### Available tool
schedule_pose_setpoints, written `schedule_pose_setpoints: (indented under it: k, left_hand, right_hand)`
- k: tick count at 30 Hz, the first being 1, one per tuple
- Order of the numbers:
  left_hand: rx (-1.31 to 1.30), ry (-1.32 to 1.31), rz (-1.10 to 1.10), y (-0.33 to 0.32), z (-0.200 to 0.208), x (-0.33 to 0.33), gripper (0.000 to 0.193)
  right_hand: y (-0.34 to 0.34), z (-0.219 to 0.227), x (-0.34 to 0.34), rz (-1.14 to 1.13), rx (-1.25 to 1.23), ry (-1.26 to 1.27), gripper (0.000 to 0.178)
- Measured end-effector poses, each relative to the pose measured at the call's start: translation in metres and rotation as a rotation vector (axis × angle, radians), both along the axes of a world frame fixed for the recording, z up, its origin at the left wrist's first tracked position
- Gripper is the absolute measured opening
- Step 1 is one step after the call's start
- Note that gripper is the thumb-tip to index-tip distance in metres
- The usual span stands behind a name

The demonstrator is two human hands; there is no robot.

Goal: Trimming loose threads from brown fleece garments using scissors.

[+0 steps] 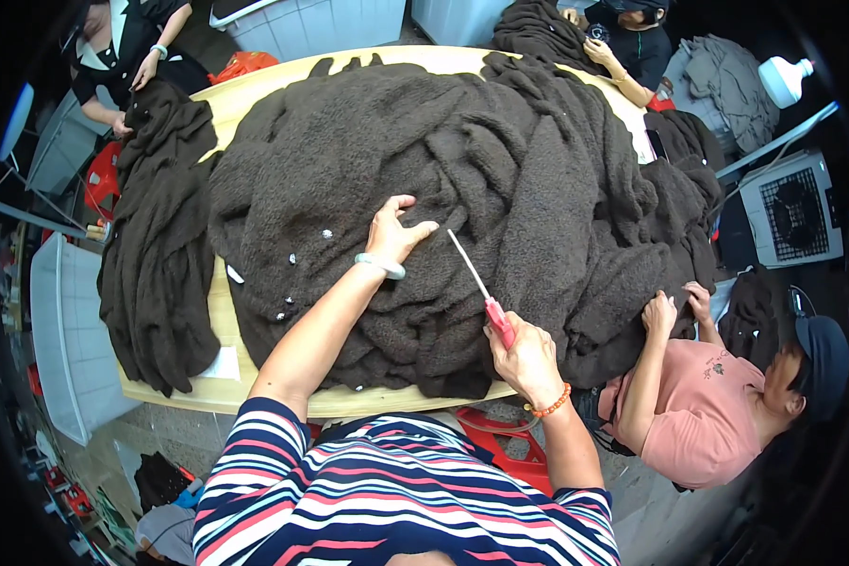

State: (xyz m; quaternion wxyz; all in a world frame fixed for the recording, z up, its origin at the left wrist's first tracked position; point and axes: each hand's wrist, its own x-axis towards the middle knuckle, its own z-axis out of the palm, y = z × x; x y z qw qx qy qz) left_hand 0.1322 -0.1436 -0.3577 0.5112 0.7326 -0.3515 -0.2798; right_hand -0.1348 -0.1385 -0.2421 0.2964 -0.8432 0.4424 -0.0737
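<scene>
A large heap of dark brown fleecy cloth (349,151) covers the middle of the table. Over its centre, my left hand (392,232) is open, with thumb and forefinger spread apart and a pale bangle at the wrist. My right hand (528,358) is wrapped round the pinkish-red handle of a tool with a long, thin, pale shaft (470,264). The shaft points up and left, its tip close to the cloth just right of my left thumb. Whether the tip touches the cloth, I cannot tell. Small white specks or tags (292,258) dot the cloth left of my left forearm.
Around the pale wooden table (302,406) several people handle more brown cloth: one in pink (698,406) at right, others at the far corners. A white bin (75,330) stands at left, a red stool (509,453) below the near edge, and a lamp (785,80) at far right.
</scene>
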Motion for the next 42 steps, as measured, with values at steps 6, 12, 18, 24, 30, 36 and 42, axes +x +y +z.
schedule_pose_setpoints:
  k: [6,12,18,24,30,36,42]
  left_hand:
    - [-0.148,0.12,-0.079,0.026,0.017,-0.004,0.016]
    - [-0.264,0.372,0.151,0.085,0.0,-0.009,0.017]
    - [-0.157,0.186,0.125,0.101,-0.013,-0.008,0.015]
    - [-0.164,0.201,0.107,0.101,-0.014,-0.007,0.014]
    - [-0.25,0.377,0.15,0.103,-0.025,0.005,0.018]
    - [-0.19,0.383,0.107,0.101,-0.02,0.003,0.029]
    - [-0.262,0.462,0.094,0.101,-0.019,0.004,0.038]
  right_hand:
    - [0.001,0.003,-0.016,-0.031,0.037,0.04,0.016]
    - [0.017,0.003,0.0,0.285,0.117,0.041,0.017]
    - [-0.038,0.005,0.043,0.162,-0.019,0.147,0.021]
    - [-0.041,0.015,0.053,0.232,-0.038,0.194,0.018]
    - [-0.007,0.015,0.036,0.43,0.089,0.151,0.018]
    - [-0.043,0.007,0.054,0.275,-0.107,0.04,0.018]
    - [-0.013,0.01,0.036,0.476,0.111,0.116,0.021]
